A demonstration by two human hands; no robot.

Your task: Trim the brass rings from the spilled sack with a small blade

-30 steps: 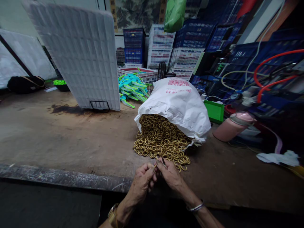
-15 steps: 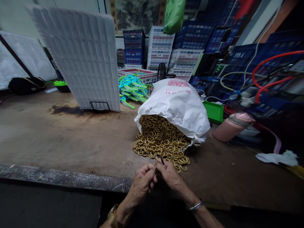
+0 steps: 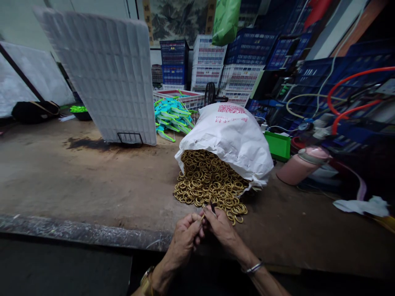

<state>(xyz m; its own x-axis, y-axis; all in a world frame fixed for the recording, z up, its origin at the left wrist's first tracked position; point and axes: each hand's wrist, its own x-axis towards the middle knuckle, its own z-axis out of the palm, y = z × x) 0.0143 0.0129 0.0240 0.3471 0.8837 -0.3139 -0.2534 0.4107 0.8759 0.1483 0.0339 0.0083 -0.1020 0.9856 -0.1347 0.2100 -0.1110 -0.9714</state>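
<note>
My left hand [image 3: 186, 235] is closed, its thumb and fingers pinching a small gold-coloured ring [image 3: 203, 217] seen nearly edge-on. Close against it, my right hand [image 3: 221, 228] is closed round a thin dark tool [image 3: 212, 207], whose kind I cannot make out. Both hands meet over the table's front edge. Just beyond them, a heap of gold-coloured rings [image 3: 211, 185] spills out of a white woven sack [image 3: 228, 131] lying on its side with its mouth toward me.
The brown table [image 3: 92, 181] carries an upright white ribbed panel [image 3: 108, 78] on a wire stand. Behind lie turquoise and green plastic pieces [image 3: 173, 115]. A pink bottle [image 3: 300, 166] and a green tray [image 3: 277, 146] stand right of the sack. Stacked crates [image 3: 210, 55] line the back.
The hands stay in nearly the same place. The dark tool in my right hand has shifted slightly, and the ring shows more clearly between my fingers.
</note>
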